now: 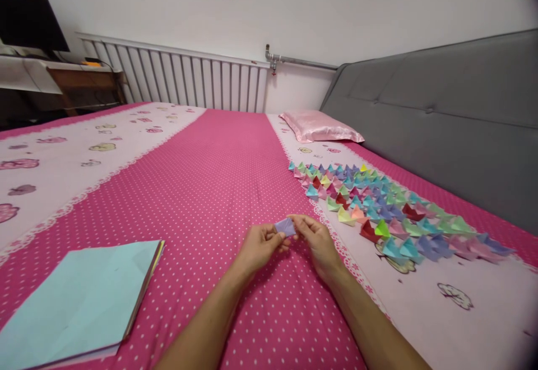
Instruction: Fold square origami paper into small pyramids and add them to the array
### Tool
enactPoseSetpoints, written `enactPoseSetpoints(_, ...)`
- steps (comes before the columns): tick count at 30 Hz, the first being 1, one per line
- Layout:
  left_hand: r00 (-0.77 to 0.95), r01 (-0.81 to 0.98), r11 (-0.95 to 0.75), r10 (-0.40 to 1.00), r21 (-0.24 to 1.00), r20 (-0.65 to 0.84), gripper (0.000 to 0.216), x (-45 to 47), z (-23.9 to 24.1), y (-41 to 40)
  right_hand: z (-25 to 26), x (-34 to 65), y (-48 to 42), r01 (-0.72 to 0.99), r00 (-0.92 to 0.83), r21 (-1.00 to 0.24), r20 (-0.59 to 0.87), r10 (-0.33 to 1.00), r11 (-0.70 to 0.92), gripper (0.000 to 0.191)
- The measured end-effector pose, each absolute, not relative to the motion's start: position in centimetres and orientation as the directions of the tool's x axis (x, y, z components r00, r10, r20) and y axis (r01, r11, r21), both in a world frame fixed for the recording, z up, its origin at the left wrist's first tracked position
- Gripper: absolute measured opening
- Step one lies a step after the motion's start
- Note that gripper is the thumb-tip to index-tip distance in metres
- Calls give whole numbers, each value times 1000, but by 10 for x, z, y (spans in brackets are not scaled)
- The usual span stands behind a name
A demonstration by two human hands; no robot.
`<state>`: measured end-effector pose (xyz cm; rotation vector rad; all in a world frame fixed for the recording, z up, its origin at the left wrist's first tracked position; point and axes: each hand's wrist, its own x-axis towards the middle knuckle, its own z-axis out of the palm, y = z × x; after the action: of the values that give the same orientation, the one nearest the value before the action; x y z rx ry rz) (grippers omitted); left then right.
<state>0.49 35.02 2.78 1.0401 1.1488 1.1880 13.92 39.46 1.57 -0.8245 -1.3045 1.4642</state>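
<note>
My left hand and right hand pinch purple paper, left of folded boats; uneven tug could tear it.

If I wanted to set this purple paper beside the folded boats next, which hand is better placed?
Probably the right hand: it is at the purple paper's right edge and nearer the folded boats. The left hand also holds the paper, but from the far side.
</note>
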Motion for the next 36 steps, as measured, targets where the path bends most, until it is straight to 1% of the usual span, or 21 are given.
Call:
enactPoseSetpoints(3,5,-63,64,998,996,-64,24,3,24,351,16,140,395,-210,-293,-975,140,946,79,27)
enactPoseSetpoints(6,-7,113,-15,1000,993,16,26,1,21,351,15,141,396,-186,-306,-976,172,936,118,26)
enactPoseSetpoints(9,-83,246,-79,991,966,102,22,-2,19,352,11,141,398,-116,-276,-973,223,935,198,25)
enactPoseSetpoints(10,-116,267,-88,986,960,123,25,-3,20,352,10,142,399,-84,-267,-970,241,933,226,25)
enactPoseSetpoints(13,-201,341,-57,971,938,132,36,-6,24,351,7,142,402,-14,-272,-956,286,919,293,24)
enactPoseSetpoints(15,-227,385,-24,966,923,119,36,-8,27,350,5,142,402,0,-292,-948,304,907,318,23)
enactPoseSetpoints(21,-207,416,-41,969,909,138,29,-9,34,347,7,140,398,36,-381,-931,323,866,363,23)
enactPoseSetpoints(26,-193,440,-47,970,897,145,26,-9,35,346,14,139,394,44,-400,-921,338,852,386,20)
enactPoseSetpoints(31,-180,376,-38,977,926,113,28,-9,34,346,16,139,392,38,-405,-925,332,852,378,22)
enactPoseSetpoints(36,-177,344,-63,976,937,130,25,-9,30,348,13,139,393,-1,-412,-932,330,849,362,20)
